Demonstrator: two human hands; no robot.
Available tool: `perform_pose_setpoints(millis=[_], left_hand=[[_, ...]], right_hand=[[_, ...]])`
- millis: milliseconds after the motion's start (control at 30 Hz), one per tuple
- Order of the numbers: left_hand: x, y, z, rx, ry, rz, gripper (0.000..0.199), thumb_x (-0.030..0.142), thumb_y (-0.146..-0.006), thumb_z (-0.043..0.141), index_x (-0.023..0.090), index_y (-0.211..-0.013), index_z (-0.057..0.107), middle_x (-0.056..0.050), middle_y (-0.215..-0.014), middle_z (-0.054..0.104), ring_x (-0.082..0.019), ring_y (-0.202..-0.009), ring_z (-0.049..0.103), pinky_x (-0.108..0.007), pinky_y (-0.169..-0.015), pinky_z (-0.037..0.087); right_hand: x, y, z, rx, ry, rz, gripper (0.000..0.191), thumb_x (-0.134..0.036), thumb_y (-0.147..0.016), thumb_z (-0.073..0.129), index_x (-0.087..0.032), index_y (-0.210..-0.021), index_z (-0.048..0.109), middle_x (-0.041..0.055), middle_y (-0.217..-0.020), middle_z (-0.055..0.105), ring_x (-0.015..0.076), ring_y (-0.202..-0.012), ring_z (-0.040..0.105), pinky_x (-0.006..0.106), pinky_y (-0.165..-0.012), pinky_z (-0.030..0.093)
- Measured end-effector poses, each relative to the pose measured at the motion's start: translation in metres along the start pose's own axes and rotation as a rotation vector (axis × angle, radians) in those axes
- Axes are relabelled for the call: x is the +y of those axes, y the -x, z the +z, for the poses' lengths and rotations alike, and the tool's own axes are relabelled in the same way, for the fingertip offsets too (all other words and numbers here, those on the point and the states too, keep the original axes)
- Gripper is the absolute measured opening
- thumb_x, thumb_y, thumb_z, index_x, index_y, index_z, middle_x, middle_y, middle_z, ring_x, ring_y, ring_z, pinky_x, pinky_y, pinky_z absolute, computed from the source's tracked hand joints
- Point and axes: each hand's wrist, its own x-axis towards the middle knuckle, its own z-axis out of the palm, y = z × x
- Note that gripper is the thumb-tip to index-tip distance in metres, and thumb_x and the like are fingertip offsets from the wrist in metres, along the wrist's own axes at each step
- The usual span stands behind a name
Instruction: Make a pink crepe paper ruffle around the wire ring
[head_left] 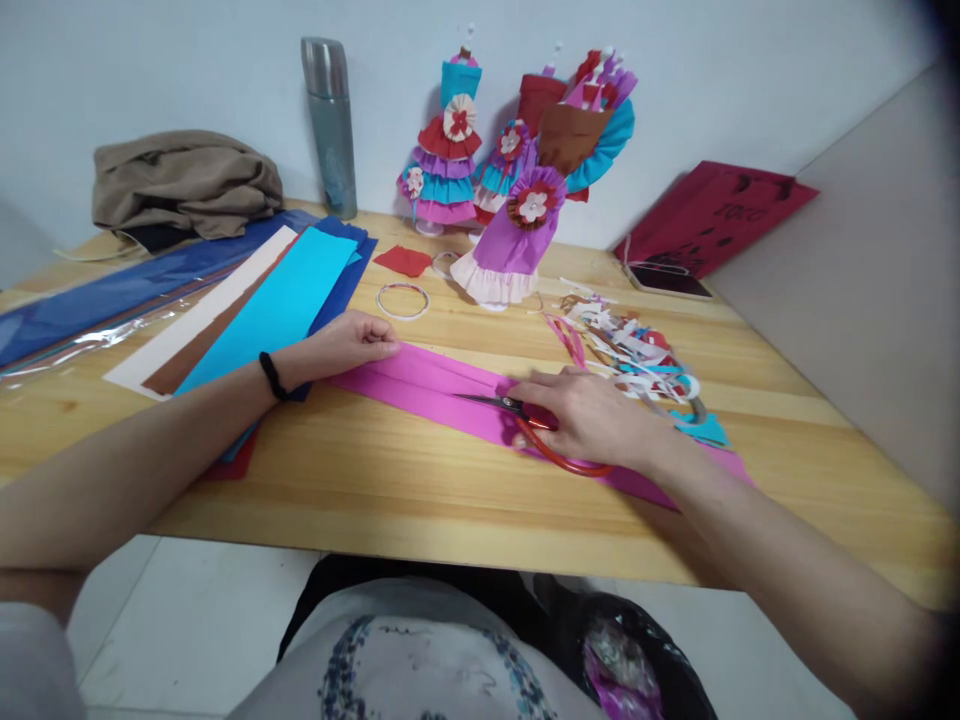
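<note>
A long strip of pink crepe paper lies across the wooden table, running from my left hand to beneath my right forearm. My left hand pinches the paper's upper edge near its left end. In my right hand is a pair of scissors with red-orange handles, my fingers closed around them. The dark blades point left and lie along a lengthwise cut or fold line in the pink paper; I cannot tell which. Part of the strip is hidden under my right hand and forearm.
Left of me lie stacked paper sheets and a brown cloth. A flask and paper-dressed figures stand at the back. Paper scraps, a phone and a red bag are to the right.
</note>
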Motion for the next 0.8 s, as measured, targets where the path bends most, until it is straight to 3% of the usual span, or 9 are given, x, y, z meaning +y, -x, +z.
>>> perform_pose_setpoints(millis=[300,800], left_hand=[[0.0017,0.0013,0.0006,-0.008,0.019,-0.017,0.035,0.046,-0.082,0.054,0.015,-0.066,0.055,0.002,-0.062,0.049,-0.011,-0.060,0.042,-0.024,-0.056,0.033],[0.0009,0.0016,0.0012,-0.002,0.026,-0.002,0.035,0.045,-0.083,0.053,0.015,-0.066,0.055,0.002,-0.061,0.048,-0.010,-0.059,0.041,-0.023,-0.055,0.032]], right_hand=[[-0.0009,0.0028,0.0010,-0.007,0.003,0.019,0.046,-0.038,-0.087,0.059,-0.015,-0.125,0.065,0.0185,-0.115,0.071,0.0312,-0.092,0.070,0.041,-0.076,0.053],[-0.0006,-0.0013,0.0044,-0.001,0.054,0.008,0.040,-0.031,-0.092,0.052,-0.014,-0.126,0.064,0.0168,-0.113,0.071,0.0285,-0.092,0.072,0.039,-0.080,0.053]])
